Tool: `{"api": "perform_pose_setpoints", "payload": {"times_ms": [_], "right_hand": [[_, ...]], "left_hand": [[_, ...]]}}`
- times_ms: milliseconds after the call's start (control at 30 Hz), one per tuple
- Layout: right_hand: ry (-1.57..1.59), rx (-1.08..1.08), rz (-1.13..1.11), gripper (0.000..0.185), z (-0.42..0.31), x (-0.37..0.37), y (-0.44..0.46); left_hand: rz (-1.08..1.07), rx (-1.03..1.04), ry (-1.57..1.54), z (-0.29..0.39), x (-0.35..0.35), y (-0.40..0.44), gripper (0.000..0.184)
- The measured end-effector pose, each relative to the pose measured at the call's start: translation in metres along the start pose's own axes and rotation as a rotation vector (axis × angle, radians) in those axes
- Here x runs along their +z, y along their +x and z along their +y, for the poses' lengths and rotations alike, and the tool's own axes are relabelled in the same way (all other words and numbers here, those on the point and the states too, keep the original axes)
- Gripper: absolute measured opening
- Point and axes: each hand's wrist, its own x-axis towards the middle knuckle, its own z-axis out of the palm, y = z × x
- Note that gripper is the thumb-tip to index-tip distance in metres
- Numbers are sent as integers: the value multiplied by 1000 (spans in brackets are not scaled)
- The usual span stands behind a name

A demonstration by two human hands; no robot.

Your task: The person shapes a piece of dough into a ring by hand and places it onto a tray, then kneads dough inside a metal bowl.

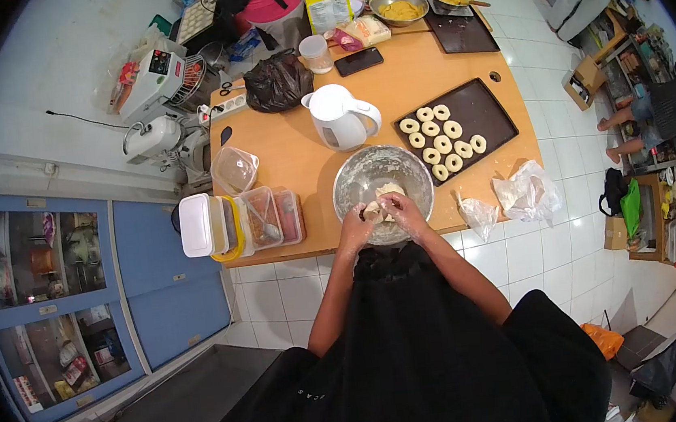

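A metal mixing bowl point(349, 184), its inside smeared with flour and dough, stands at the near edge of the table. Over its near half, my left hand point(358, 225) and my right hand point(405, 211) are close together. Both have their fingers closed on pale dough point(389, 190), partly hidden behind them. Whether it is one piece or two, I cannot tell. Flour whitens my fingers and wrists. To the right of the bowl, a dark baking tray point(481, 108) carries several ring-shaped pieces of dough point(452, 129).
A white electric kettle point(337, 117) stands behind the bowl. Plastic containers point(261, 218) line the left edge, and plastic bags point(527, 193) lie at right. Farther back are a black bag point(278, 82), a phone point(359, 62) and a bowl of yellow filling point(400, 10). Another person point(265, 2) stands at the far end.
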Motion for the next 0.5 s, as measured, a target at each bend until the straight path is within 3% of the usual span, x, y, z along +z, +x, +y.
{"api": "perform_pose_setpoints", "payload": {"times_ms": [100,200,300,433,500], "right_hand": [[-59,-10,28,28,-3,2,-2],[95,33,44,32,-6,3,-7],[-35,128,-27,30,-4,-3,-5],[-79,46,-63,27,-5,0,-4],[-93,29,-84,27,-13,2,-9]], "left_hand": [[63,38,60,-8,3,1,28],[90,92,62,-9,4,2,28],[87,96,13,-8,6,-3,29],[-13,107,12,-3,3,-10,34],[21,212,-3,-11,8,-9,39]]}}
